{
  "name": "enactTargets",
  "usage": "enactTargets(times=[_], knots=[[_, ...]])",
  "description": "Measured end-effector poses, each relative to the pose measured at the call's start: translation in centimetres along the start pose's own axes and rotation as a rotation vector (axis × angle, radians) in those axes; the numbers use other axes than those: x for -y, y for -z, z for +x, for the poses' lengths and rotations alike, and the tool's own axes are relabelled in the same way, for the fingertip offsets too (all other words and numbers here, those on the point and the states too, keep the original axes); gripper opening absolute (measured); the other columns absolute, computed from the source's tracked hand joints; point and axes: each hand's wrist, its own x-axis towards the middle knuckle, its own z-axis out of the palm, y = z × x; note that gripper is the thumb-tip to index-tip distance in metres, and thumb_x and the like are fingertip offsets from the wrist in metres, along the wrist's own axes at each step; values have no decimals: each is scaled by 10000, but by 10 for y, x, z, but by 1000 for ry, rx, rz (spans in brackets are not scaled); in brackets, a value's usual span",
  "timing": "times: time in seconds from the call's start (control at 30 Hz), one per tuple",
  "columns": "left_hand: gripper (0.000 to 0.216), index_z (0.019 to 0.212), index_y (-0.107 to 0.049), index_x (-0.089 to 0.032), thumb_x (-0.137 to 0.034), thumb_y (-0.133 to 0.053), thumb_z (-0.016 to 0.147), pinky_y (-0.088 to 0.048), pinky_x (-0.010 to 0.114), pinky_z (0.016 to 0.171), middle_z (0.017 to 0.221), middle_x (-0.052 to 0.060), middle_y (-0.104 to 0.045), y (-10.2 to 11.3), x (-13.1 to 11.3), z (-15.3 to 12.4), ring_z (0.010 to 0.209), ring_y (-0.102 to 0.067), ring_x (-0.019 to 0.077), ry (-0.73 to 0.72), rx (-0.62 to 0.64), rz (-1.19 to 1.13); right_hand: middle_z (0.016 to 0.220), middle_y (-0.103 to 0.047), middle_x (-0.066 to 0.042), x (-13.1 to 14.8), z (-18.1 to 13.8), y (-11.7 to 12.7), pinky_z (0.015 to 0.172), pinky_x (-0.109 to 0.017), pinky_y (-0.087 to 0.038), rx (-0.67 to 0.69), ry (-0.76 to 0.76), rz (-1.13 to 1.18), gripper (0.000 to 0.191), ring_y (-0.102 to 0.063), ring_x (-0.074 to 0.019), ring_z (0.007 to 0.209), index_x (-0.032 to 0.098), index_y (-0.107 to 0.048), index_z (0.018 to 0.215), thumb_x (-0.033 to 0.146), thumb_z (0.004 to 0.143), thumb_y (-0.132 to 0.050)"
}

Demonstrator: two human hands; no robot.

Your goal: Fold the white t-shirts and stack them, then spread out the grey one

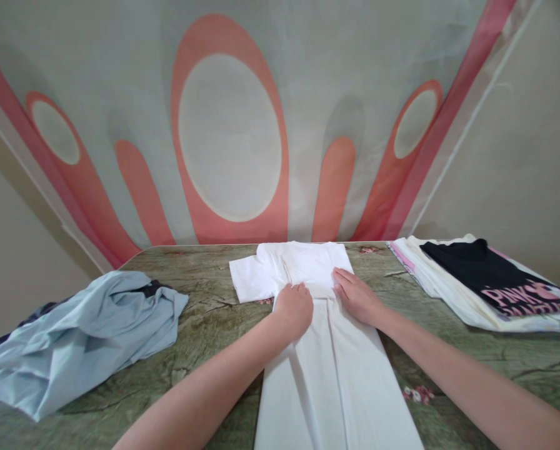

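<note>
Judging from how the cloth lies, the fold of the white shirt (336,375) is rated about half done. The shirt is laid flat on the table (214,325), its body running back from the fingers toward the wrists and under both forearms. Both long sides are seen already turned in, so a narrow strip is formed behind the fingers. Beyond the fingertips the shoulder part is left wider. One short sleeve (247,279) is left sticking out flat, outboard of the left hand (295,307). No crosswise fold is seen. The right hand (357,297) is laid palm down on the cloth, fingers (343,280) straight and pressed together; nothing is pinched by it. The left fingers (299,289) are held together and bent down onto the cloth; whether a fold is nipped under them cannot be told. The two hands are set side by side, close but apart. The fabric is plain, thin, lightly creased, with no print seen. A crumpled light blue garment (83,331) is left well outboard of the left fingers. A folded stack topped by a black shirt (486,272) is set well outboard of the right fingers.
</note>
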Motion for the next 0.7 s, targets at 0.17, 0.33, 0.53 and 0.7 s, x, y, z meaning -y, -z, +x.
enactTargets(times=[0.17, 0.33, 0.53, 0.7], knots=[[164, 910, -601, -121, -161, -453, 850, -370, 384, 857, 902, 108, -639, -2, 3, 4, 860, -596, 213, -64, -96, -42, 1327, -446, -138, -1, 0, 0, 1021, -424, -324, -4, 19, 8, 395, -384, -232, 1236, 113, -456, 1247, 219, 898, -305], [122, 879, -589, -159, -168, -468, 859, -407, 321, 736, 865, 64, -608, -3, 1, 17, 809, -587, 195, -164, -184, -97, 1306, -464, -153, -2, 1, -4, 1017, -417, -330, -19, 31, -19, 390, -399, -236, 1221, 91, -463, 1232, 200, 886, -320], [86, 820, -593, -141, -130, -508, 830, -401, 330, 669, 788, 67, -604, 5, -2, 34, 729, -593, 199, -290, -164, -40, 1306, -459, -156, -6, 3, -10, 1028, -410, -322, -21, 40, -27, 393, -392, -229, 1226, 79, -459, 1225, 189, 870, -330], [58, 801, -595, -139, -119, -540, 806, -385, 338, 653, 773, 63, -606, 3, 3, 38, 716, -592, 204, -346, -171, -30, 1314, -452, -152, -7, 2, -11, 1027, -423, -323, -22, 40, -14, 393, -390, -235, 1228, 95, -456, 1229, 198, 868, -338]])
